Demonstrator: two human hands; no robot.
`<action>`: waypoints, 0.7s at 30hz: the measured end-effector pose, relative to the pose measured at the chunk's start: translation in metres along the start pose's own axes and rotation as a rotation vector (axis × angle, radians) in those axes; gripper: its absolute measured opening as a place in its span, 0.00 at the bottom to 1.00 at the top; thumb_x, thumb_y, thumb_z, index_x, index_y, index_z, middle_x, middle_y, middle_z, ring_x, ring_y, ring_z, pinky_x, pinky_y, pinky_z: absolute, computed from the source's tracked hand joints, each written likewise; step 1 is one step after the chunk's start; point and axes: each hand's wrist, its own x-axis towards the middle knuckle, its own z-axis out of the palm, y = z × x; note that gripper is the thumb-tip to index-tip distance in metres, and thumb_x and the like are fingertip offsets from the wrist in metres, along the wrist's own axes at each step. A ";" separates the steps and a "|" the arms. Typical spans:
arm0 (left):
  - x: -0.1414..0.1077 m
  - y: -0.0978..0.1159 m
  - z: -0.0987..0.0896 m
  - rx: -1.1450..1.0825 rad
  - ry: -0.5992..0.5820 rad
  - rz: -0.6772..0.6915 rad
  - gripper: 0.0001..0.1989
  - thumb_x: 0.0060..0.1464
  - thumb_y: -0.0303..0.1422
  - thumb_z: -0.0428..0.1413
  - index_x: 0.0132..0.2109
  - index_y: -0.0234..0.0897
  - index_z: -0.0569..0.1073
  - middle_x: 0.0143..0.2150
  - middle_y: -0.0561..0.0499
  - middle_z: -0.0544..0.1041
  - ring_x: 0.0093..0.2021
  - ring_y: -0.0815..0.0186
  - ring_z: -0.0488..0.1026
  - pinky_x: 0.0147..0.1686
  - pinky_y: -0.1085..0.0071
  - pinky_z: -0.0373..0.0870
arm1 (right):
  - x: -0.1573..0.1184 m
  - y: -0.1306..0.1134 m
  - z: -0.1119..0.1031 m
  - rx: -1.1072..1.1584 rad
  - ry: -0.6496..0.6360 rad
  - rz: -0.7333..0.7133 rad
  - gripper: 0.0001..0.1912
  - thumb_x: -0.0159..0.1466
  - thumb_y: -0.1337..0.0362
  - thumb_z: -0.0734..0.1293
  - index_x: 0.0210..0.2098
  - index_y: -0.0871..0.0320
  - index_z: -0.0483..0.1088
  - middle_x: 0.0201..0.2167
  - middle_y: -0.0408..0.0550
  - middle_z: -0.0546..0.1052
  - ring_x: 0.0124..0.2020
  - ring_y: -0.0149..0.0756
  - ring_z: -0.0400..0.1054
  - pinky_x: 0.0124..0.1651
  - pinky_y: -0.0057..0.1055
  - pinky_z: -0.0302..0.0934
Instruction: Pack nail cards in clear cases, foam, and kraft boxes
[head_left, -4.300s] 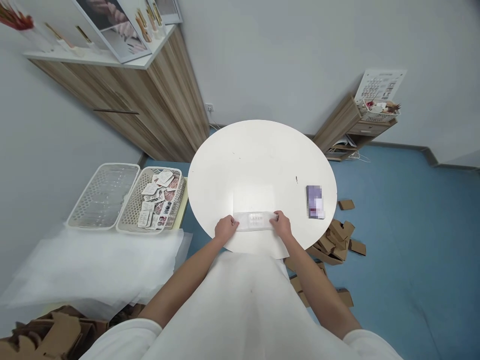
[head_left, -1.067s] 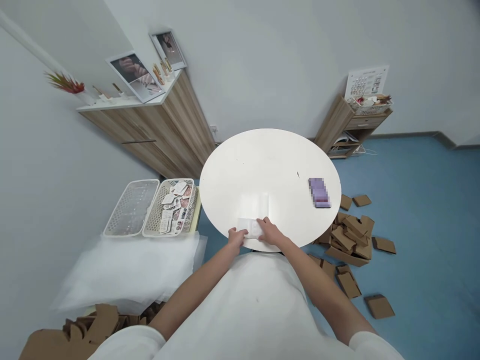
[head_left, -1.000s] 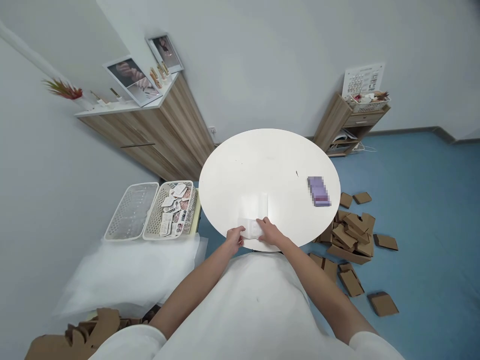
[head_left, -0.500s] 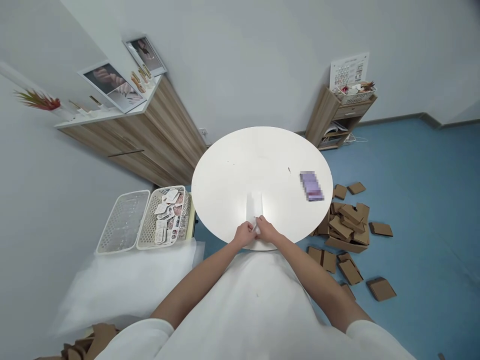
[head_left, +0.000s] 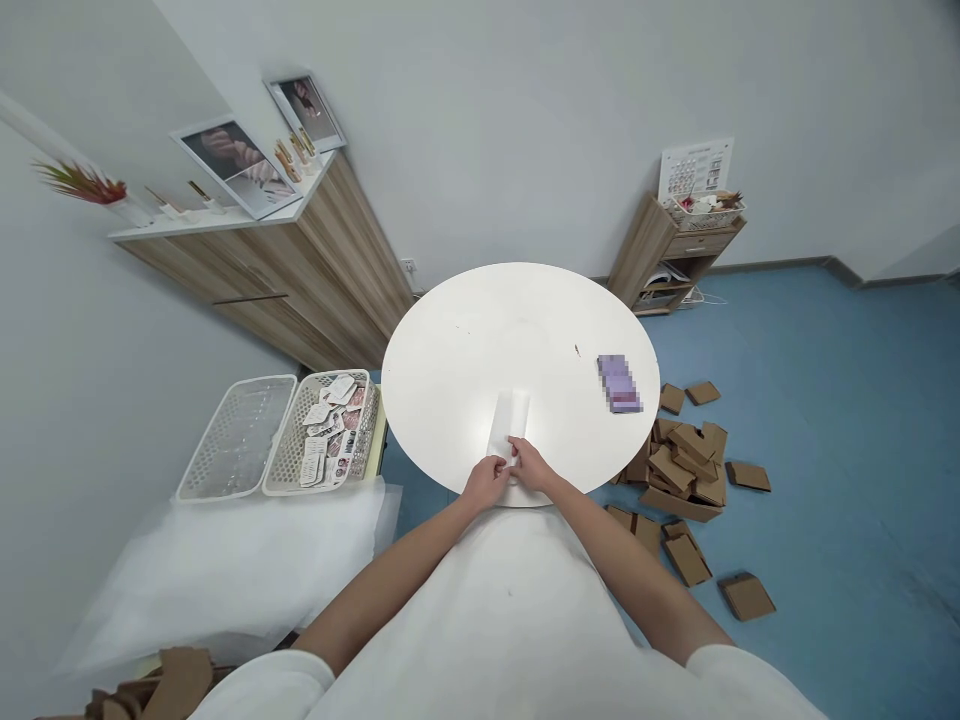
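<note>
A whitish translucent sheet or sleeve (head_left: 510, 415) lies at the near edge of the white round table (head_left: 465, 340), its long side pointing away from me. My left hand (head_left: 487, 478) pinches its near left part, and my right hand (head_left: 529, 466) has its fingers closed on the near right part. The two hands nearly meet. A purple, pixelated object (head_left: 619, 384) rests on the table's right side.
White baskets stand at the left, one (head_left: 322, 435) holding printed cards and packets. White sheeting (head_left: 247, 560) lies below them. Brown cardboard boxes (head_left: 686, 465) are piled on the floor at the right. A wooden cabinet (head_left: 300, 270) stands back left, a small shelf unit (head_left: 660, 255) back right.
The sheet has tilted, its near end swinging left, and its right part looks more folded or raised. Both hands have shifted slightly, and the whole view has moved a little.
</note>
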 end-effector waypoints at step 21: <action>0.001 0.006 -0.020 0.349 -0.135 0.266 0.26 0.42 0.30 0.55 0.52 0.44 0.63 0.61 0.51 0.56 0.62 0.58 0.45 0.59 0.61 0.41 | -0.034 -0.001 0.005 -0.306 0.140 -0.062 0.48 0.48 0.58 0.69 0.61 0.54 0.38 0.59 0.55 0.47 0.57 0.45 0.45 0.53 0.40 0.50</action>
